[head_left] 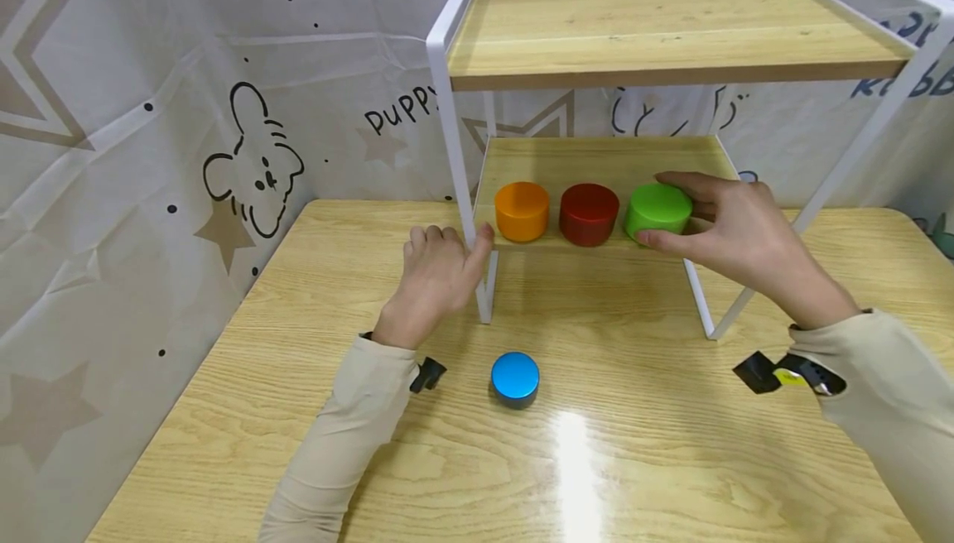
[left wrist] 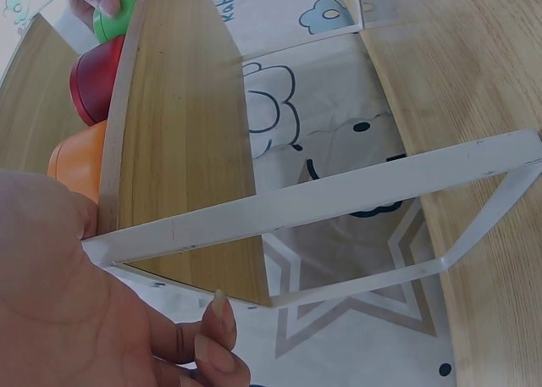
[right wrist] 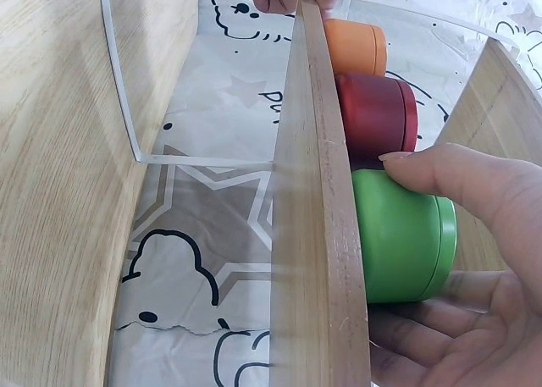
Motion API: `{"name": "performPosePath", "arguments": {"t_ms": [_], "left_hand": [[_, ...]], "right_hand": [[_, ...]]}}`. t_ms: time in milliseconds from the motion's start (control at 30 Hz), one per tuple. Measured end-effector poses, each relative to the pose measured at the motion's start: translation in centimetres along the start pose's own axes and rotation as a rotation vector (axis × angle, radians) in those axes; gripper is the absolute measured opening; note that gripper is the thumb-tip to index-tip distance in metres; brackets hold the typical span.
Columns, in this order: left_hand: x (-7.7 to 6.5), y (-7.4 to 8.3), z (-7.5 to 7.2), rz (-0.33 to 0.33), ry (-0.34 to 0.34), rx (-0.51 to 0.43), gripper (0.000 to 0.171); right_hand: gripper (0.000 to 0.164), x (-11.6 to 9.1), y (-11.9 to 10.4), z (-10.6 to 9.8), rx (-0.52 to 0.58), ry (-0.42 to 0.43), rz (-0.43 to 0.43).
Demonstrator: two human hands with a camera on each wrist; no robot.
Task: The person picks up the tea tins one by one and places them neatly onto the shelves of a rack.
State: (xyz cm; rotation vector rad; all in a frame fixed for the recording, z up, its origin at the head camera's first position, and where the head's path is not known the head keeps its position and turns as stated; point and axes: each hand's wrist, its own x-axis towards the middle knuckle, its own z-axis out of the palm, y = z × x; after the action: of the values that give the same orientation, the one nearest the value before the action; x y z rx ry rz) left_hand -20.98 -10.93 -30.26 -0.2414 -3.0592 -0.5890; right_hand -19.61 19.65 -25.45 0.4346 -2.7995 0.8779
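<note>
In the head view, my right hand [head_left: 753,233] holds a green round tin [head_left: 659,209] between thumb and fingers on the lower board of a shelf rack. The right wrist view shows the thumb [right wrist: 449,174] along the tin's near side and the fingers curled behind it. A dark red tin [head_left: 589,215] and an orange tin [head_left: 522,212] stand to its left in a row. My left hand [head_left: 441,274] grips the rack's left front post [head_left: 456,146], thumb on the inner side near the orange tin, curled fingers outside it.
A blue-topped tin [head_left: 515,379] stands on the wooden table [head_left: 633,477] in front of the rack. The rack's upper board [head_left: 671,30] spans above the row of tins. Behind and at the left hangs a printed cloth [head_left: 134,220].
</note>
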Motion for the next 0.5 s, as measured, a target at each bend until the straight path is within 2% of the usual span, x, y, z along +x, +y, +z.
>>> {"name": "performPosePath", "arguments": {"t_ms": [367,500], "left_hand": [[0.07,0.06,0.02,0.005,0.005,-0.010,0.070],[0.08,0.06,0.05,0.012,0.004,-0.003,0.070]], "right_hand": [[0.074,-0.24,0.14,-0.20,0.050,-0.010,0.006],[0.076,-0.72,0.23,-0.43,0.032,-0.013,0.017]]}}
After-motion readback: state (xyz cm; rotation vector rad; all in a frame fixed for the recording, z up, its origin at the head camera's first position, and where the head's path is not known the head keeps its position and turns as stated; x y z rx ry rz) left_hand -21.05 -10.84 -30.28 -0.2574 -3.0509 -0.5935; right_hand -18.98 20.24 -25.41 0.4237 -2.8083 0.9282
